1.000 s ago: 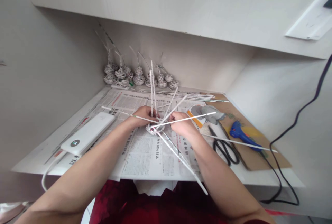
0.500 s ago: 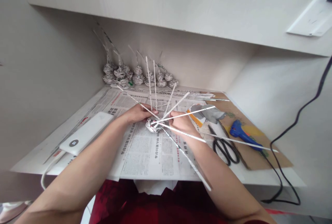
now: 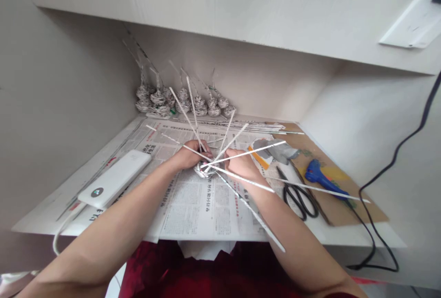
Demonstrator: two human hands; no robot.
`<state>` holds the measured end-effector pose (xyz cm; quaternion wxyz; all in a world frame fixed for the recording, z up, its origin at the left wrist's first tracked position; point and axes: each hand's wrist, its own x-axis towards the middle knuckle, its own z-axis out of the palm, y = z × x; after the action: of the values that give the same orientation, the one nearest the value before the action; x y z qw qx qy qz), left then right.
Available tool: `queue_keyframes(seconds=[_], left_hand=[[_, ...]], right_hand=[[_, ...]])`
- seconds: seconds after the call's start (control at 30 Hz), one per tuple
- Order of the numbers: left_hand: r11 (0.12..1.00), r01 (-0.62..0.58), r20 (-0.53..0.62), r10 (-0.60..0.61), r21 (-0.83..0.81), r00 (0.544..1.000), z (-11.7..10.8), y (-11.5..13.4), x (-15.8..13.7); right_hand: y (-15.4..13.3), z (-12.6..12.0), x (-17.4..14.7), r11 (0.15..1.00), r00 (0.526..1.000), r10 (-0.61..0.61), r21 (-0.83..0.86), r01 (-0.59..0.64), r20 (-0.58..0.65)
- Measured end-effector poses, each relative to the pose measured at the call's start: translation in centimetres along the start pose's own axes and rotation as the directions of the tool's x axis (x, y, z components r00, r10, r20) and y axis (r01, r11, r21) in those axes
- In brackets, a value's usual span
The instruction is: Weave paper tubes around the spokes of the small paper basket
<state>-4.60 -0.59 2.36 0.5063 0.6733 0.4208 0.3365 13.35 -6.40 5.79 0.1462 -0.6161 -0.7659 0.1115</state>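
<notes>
Well beyond the woven paper piece [image 3: 204, 172], a row of gourd-shaped woven pieces [image 3: 184, 101] along the back wall [image 3: 268, 86], thin stems upward. Nearer to the woven paper piece on that far side, a bundle of paper rods [image 3: 263, 128], laid flat. To its left, past the left forearm, a white device [image 3: 115, 177] with a round dark display. To its right, in order: an orange scrap and grey crumpled stuff [image 3: 280, 151], black scissors [image 3: 296, 197], then a blue glue gun [image 3: 320, 178] on a brown cardboard sheet [image 3: 368, 210]. Also out to its right, a long loose rod [image 3: 317, 188], across scissors and glue gun, near end hidden behind the right forearm. In the way: pale paper spokes [image 3: 255, 151] fanned from the woven paper piece, two of them over the right wrist and forearm.

Woven paper piece itself on the newspaper [image 3: 186, 220], between both hands. At its far left edge, the left hand [image 3: 193, 154], fingers closed around the rim. At its right, the right hand [image 3: 239, 160], fingers curled, tips partly hidden; grip and hold impossible to tell.

Since half a second ago: two far spokes tipped leftward from near upright, the left spoke lower, left fingers more bent. Tools and gourds unchanged.
</notes>
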Motion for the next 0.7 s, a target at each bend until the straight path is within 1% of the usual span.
queue_keyframes(seconds=[0.13, 0.27, 0.37, 0.5, 0.6, 0.7], left_hand=[[0.995, 0.025, 0.038, -0.022, -0.099, 0.999, 0.5, 0.0, 0.0], [0.99, 0.066, 0.005, -0.066, -0.124, 0.998, 0.9, -0.3, 0.1], [0.993, 0.055, -0.007, -0.056, -0.107, 0.998, 1.0, -0.1, 0.1], [0.998, 0.035, -0.008, -0.036, -0.043, 0.999, 1.0, 0.6, -0.2], [1.0, 0.023, -0.014, -0.024, -0.01, 1.0, 1.0, 0.8, -0.5], [1.0, 0.004, -0.021, -0.004, -0.003, 1.0, 1.0, 0.8, -0.5]], right_hand=[[0.2, 0.1, 0.0, 1.0, 1.0, -0.002, -0.006, 0.002, 0.022], [0.2, 0.1, 0.1, 1.0, 0.999, -0.009, 0.011, 0.009, 0.039], [0.3, 0.1, 0.1, 0.999, 0.999, -0.004, 0.051, 0.002, 0.04], [0.6, 0.4, 0.4, 0.985, 0.999, -0.049, 0.166, 0.047, 0.008], [0.7, 0.9, 0.6, 0.975, 0.999, -0.001, 0.222, 0.012, -0.053], [0.9, 1.6, 1.1, 0.959, 0.996, 0.03, 0.282, -0.006, -0.081]])
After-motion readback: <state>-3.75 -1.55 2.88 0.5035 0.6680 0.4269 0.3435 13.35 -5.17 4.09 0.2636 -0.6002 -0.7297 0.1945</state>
